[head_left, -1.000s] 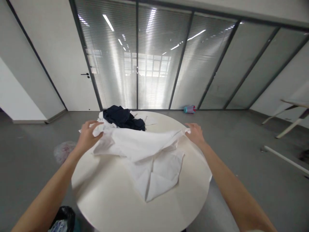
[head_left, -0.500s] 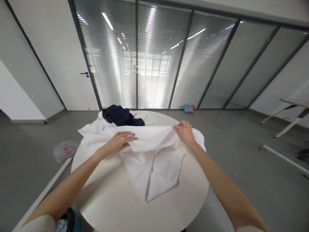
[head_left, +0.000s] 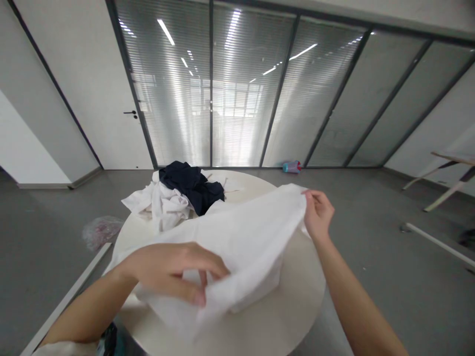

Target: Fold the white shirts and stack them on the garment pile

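A white garment [head_left: 245, 237] is stretched between my two hands above a round white table [head_left: 293, 311]. My left hand [head_left: 170, 272] is closed on the near, lower edge of the cloth, close to me. My right hand [head_left: 318, 213] pinches the far upper corner at the table's right side. The cloth hangs slanted from right down to left and hides the middle of the table. Behind it, at the far side of the table, lie a crumpled white garment [head_left: 159, 202] and a dark navy garment [head_left: 189, 183].
A glass wall with blinds [head_left: 237, 89] runs behind the table, with a white door [head_left: 111, 99] at left. A small pink and teal bottle [head_left: 291, 167] lies on the grey floor. A plastic bag [head_left: 98, 230] sits left of the table; table legs [head_left: 441, 198] show at right.
Both hands lifted the white garment off the table and drew it toward me. My left hand moved near and low; my right hand moved right and up. The far white pile came into view.
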`<state>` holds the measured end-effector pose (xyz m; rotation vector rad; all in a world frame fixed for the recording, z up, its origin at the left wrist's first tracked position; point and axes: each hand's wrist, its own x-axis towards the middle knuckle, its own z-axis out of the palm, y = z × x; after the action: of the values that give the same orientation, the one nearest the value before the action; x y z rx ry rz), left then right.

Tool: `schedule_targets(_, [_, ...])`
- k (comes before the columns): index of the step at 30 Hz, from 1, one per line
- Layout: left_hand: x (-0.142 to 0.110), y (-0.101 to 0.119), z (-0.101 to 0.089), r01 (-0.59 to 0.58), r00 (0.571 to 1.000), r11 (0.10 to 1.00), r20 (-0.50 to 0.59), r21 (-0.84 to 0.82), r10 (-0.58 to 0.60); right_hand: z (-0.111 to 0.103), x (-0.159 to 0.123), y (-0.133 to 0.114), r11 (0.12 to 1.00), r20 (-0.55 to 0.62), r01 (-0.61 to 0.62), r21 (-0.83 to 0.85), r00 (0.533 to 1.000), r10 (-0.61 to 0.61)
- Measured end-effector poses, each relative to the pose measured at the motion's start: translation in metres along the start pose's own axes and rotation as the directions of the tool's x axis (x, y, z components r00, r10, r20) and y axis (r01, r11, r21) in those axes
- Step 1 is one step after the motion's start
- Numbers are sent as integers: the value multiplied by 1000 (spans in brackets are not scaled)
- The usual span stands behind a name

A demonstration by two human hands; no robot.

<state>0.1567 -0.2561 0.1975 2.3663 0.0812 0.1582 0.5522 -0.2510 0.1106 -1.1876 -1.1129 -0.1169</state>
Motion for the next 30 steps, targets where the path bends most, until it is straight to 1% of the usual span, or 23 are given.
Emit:
schedule_targets(1, [-1,8,1,-53,988,996,144,-66,62,-17,-9,1,1000,-42,-10,-14,999,10])
schedule_targets(2, [-2,11,2,-75,969,990,224,-118,100,-35,-20,4,998,-63,-45,-33,997,43])
schedule_targets(3, [-2,10,1,-67,966,988,239,-137,99,-52,-31,9,993,-77,-109,-50,992,105])
schedule_targets(4, [-1,4,0,-34,981,992,186,-117,56,-69,-43,16,978,-92,-203,-37,976,199])
schedule_targets(6, [5,-20,-3,78,997,997,8,-16,-78,-97,-66,30,901,-54,-432,50,899,434])
schedule_targets(9, [23,-74,-3,285,939,955,-225,79,-261,-126,-94,43,721,76,-682,123,731,679])
schedule_targets(11, [40,-107,1,358,898,934,-270,-11,-347,-135,-101,45,638,166,-759,132,651,740])
schedule_targets(13, [60,-129,5,348,893,917,-229,-195,-388,-133,-98,44,607,251,-787,114,614,748])
schedule_targets(14, [70,-135,7,325,898,898,-201,-297,-391,-128,-92,42,619,280,-779,98,618,734])
schedule_targets(16, [91,-139,10,273,903,834,-171,-479,-394,-105,-76,35,706,296,-706,51,686,664])
schedule_targets(18, [111,-135,8,244,885,758,-181,-604,-429,-69,-61,19,856,277,-517,-17,820,501])
schedule_targets(19, [120,-132,5,243,867,729,-194,-640,-460,-47,-55,8,917,310,-392,-71,865,394])
schedule_targets(20, [128,-129,2,248,844,713,-215,-656,-492,-23,-54,-6,958,412,-263,-115,865,287])
schedule_targets(21, [134,-127,-3,250,821,721,-253,-646,-511,1,-55,-21,985,525,-140,-100,833,172])
schedule_targets(22, [137,-126,-7,244,807,758,-307,-605,-505,23,-60,-37,998,652,-36,-43,756,55])
schedule_targets(23, [139,-126,-12,233,807,814,-362,-532,-467,44,-68,-53,999,793,44,24,607,-46])
schedule_targets(24, [137,-126,-15,220,822,874,-400,-434,-405,61,-78,-67,992,892,100,81,437,-117])
schedule_targets(25, [133,-128,-17,209,850,922,-405,-327,-336,75,-88,-79,985,942,119,126,297,-156])
schedule_targets(26, [127,-130,-17,207,881,952,-380,-224,-281,84,-97,-89,979,968,126,160,175,-181])
schedule_targets(27, [119,-133,-16,217,907,967,-338,-132,-250,90,-105,-96,975,976,125,182,100,-194])
schedule_targets(28, [110,-136,-13,239,922,970,-302,-52,-243,93,-111,-101,973,976,119,200,63,-208])
schedule_targets(29, [99,-139,-10,267,924,964,-287,14,-251,92,-114,-103,969,972,112,220,54,-227])
schedule_targets(30, [87,-142,-7,295,918,953,-297,65,-264,89,-114,-103,965,966,105,242,72,-250])
